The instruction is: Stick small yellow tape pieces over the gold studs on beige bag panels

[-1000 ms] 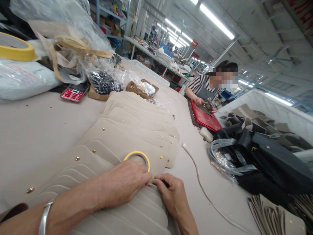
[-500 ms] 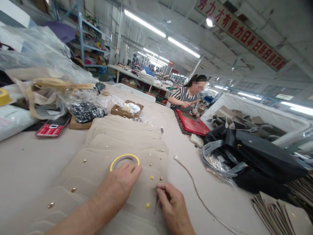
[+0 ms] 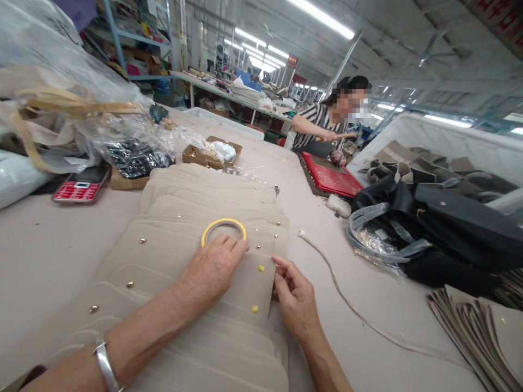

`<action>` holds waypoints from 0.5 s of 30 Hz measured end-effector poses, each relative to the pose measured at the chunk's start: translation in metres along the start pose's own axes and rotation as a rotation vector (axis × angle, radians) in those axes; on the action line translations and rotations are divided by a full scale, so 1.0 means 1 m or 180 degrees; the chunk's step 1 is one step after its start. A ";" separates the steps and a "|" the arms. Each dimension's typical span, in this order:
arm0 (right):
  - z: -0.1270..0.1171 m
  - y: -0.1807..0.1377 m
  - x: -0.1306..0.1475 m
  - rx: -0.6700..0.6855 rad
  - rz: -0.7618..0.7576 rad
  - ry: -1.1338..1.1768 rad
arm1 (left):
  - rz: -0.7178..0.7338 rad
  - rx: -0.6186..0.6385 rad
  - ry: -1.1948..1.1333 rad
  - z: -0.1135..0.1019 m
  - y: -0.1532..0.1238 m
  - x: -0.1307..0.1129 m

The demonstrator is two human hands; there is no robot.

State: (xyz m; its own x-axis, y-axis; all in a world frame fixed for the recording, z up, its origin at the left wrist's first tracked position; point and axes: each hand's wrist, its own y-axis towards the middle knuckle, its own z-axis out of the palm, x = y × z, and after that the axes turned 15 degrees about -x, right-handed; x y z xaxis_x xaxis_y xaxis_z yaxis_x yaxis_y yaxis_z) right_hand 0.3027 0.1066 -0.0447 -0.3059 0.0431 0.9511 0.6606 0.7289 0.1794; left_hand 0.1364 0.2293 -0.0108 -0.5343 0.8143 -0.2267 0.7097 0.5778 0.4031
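My left hand (image 3: 216, 267) lies over the near side of a yellow-rimmed roll of tape (image 3: 223, 221), fingers bent and closed on it, above overlapping beige panels (image 3: 171, 272). Some panels carry small gold studs (image 3: 129, 285). Two yellow bits of tape (image 3: 260, 268) show on the panel between my hands. At that panel's right edge my right hand (image 3: 296, 296) is closed, thumb and fingers drawn together. A thin dark line runs down below its fingertips; whether this is a slim tool or the panel's edge, I cannot tell.
A pale cord (image 3: 335, 283) trails across the table at right, near a black bag (image 3: 441, 223) and stacked panels (image 3: 469, 332). A red calculator (image 3: 81, 185) and a small open box (image 3: 212, 152) lie beyond. Opposite, a person (image 3: 330, 120) works at a red board (image 3: 333, 175).
The view has tipped downward, so everything sits higher in the picture. My left hand remains at the tape roll, and my right hand stays by the panel's right edge.
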 end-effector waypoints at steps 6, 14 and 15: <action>0.003 -0.004 0.011 0.0834 0.1347 0.1053 | 0.0171 -0.0515 -0.0416 0.002 -0.007 0.006; 0.009 -0.004 0.012 0.0762 -0.0729 -0.1085 | 0.0503 -0.0243 -0.0351 0.005 -0.004 0.009; 0.008 -0.003 0.013 0.0726 -0.1032 -0.1395 | 0.0528 -0.0132 -0.0388 0.005 -0.005 0.009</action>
State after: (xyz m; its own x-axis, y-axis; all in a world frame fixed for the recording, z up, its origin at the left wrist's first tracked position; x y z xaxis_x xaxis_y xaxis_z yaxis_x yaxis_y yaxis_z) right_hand 0.2914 0.1109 -0.0349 -0.7544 0.0364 0.6554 0.3368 0.8785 0.3389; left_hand 0.1304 0.2337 -0.0193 -0.3502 0.9002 -0.2588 0.7625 0.4345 0.4794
